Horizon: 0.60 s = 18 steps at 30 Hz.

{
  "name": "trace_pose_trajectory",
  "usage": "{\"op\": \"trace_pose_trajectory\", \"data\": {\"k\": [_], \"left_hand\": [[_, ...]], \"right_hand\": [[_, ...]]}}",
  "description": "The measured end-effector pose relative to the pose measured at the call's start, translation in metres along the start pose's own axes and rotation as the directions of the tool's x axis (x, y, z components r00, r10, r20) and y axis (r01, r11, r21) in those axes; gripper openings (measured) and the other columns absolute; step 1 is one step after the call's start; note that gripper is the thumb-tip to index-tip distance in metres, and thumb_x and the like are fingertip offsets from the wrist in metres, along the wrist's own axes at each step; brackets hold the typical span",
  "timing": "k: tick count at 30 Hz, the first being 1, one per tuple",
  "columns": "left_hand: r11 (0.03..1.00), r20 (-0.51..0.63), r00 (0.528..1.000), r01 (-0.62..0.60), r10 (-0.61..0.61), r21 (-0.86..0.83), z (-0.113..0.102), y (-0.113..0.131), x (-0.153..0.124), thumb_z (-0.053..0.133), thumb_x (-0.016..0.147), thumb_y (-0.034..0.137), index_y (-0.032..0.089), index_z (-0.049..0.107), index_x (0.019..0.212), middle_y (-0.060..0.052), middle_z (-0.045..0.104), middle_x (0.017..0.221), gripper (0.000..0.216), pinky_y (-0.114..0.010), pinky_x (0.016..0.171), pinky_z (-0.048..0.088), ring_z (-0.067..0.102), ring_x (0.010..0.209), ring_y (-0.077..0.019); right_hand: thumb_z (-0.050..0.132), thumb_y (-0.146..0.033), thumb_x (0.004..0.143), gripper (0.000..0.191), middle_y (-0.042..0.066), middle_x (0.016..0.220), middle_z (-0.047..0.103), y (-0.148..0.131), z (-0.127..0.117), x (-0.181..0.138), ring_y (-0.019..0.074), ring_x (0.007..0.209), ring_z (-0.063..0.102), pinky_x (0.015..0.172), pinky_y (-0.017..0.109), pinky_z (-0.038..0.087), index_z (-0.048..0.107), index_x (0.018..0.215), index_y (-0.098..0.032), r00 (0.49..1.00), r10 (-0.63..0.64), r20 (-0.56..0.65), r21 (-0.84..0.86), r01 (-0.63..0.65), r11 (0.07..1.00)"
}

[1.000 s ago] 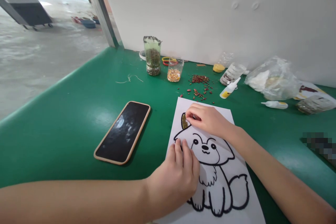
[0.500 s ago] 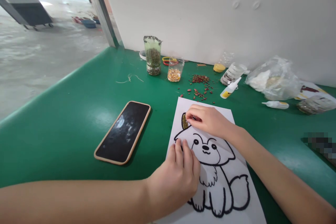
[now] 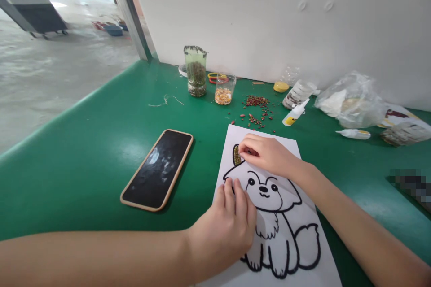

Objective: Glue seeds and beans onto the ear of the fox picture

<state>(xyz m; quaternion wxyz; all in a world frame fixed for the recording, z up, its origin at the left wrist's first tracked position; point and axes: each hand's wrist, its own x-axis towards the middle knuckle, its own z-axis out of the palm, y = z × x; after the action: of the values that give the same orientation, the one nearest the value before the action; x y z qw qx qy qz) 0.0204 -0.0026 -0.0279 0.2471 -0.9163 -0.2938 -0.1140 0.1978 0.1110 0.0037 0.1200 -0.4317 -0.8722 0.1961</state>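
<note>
A white sheet (image 3: 305, 251) with a black outline drawing of a dog lies on the green table (image 3: 84, 161). The dog's left ear (image 3: 236, 155) is filled with small green and yellow seeds. My right hand (image 3: 266, 153) rests at that ear, its fingers pinched together at the seeds; what they pinch is too small to see. My left hand (image 3: 229, 228) lies on the sheet's left edge, fingers together and pressed flat on the paper beside the dog's head.
A phone (image 3: 158, 169) lies face up left of the sheet. Behind stand a jar of green seeds (image 3: 195, 71), a cup of yellow grains (image 3: 224, 89), scattered red beans (image 3: 257, 107), two glue bottles (image 3: 294, 113) (image 3: 353, 134) and plastic bags (image 3: 353, 101) by the wall.
</note>
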Motion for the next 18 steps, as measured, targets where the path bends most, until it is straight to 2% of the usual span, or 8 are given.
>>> {"op": "trace_pose_trajectory", "data": {"k": [12,18], "left_hand": [[1.0,-0.016,1.0,0.004,-0.005,-0.022,0.0008,0.0001,0.0,0.037,0.082,0.015,-0.001,0.055,0.108,-0.026,0.062,0.109,0.036,-0.044,0.076,0.054,0.063,0.097,-0.0362],[1.0,-0.024,1.0,-0.001,0.0,-0.023,0.0006,0.0003,-0.0005,0.038,0.082,0.016,-0.002,0.055,0.108,-0.027,0.062,0.109,0.036,-0.045,0.076,0.054,0.063,0.098,-0.0372]], "right_hand": [[0.048,-0.018,0.085,0.008,0.001,0.085,0.057,0.0079,-0.0032,-0.0028,0.0113,0.069,0.051,0.064,0.024,0.038,0.054,0.08,-0.02,0.999,0.032,-0.025,0.06,-0.03,0.998],[0.047,-0.016,0.085,0.01,0.0,0.09,0.06,0.0054,0.0014,-0.0014,0.0107,0.07,0.051,0.064,0.024,0.036,0.055,0.082,-0.021,1.0,-0.001,-0.025,0.007,0.001,1.0]]}}
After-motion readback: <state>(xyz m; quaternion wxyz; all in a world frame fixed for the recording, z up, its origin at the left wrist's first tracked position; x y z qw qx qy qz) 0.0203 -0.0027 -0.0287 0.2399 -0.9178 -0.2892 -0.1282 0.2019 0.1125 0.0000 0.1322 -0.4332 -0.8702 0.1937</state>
